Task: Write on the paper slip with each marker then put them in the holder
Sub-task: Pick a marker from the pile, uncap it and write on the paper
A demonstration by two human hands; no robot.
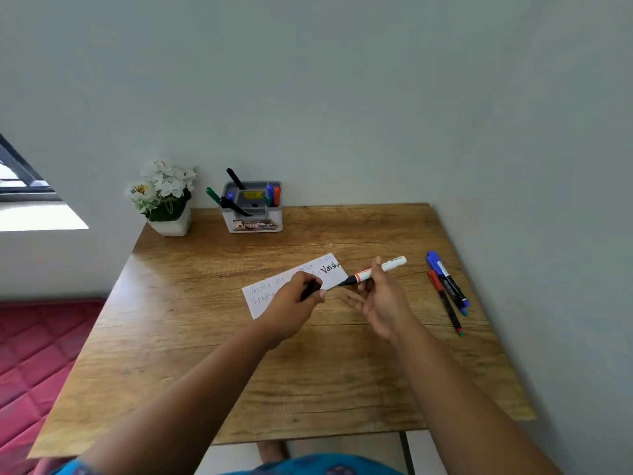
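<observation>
A wooden table (212, 365) stands in a corner of pale walls, a window at left. The right hand (380, 303) pinches an uncapped white marker (373, 270) over the paper slip (267, 296) mid-table; the left hand (291, 310) curls round its black cap (311, 290). The holder (253, 214) sits at the far edge beside a flower pot (168, 204); more markers (447, 289) lie by the right edge.

At the middle of the frame my right hand (380, 303) pinches a white marker (375, 270), tip bare, just over the paper slip (263, 296); my left hand (294, 303) grips its black cap (310, 290); holder (252, 214) at upper centre
</observation>
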